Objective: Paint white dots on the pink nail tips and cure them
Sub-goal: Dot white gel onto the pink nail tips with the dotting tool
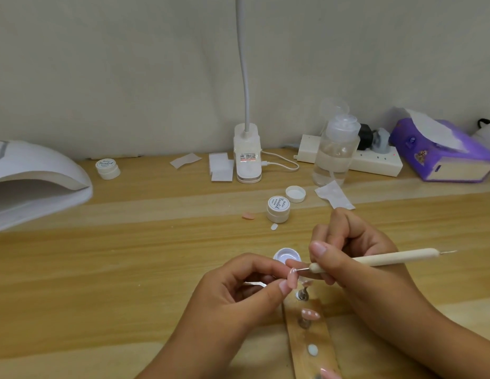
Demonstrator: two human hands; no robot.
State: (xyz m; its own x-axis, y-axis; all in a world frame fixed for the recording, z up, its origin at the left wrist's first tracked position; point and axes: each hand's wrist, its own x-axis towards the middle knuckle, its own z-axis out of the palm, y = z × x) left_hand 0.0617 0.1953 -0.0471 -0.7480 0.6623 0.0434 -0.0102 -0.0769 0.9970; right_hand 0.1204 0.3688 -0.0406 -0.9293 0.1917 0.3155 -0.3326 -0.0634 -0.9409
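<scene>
While the grainy wooden table [129,269] carries a smooth white domed curing lamp [33,173] at left, the right hand [356,258] pinches a slim cream dotting tool [375,259] beside a round open pot [286,255], its metal needle touching the glossy pink nail tip [292,272] pinched by the left hand [238,294].

Left hand [238,291] and right hand [358,258]: both bare, plain skin right up to the grip, knuckle creases showing on the fingers. At the grip itself, left thumbnail [284,287] and right thumbnail [319,248] are cut short, rounded at the tip, natural-looking finish with a slight sheen. Back from the grip, left forearm [194,348] and right forearm [430,332] are bare as well, all the way to the frame's bottom and right edges.
</scene>
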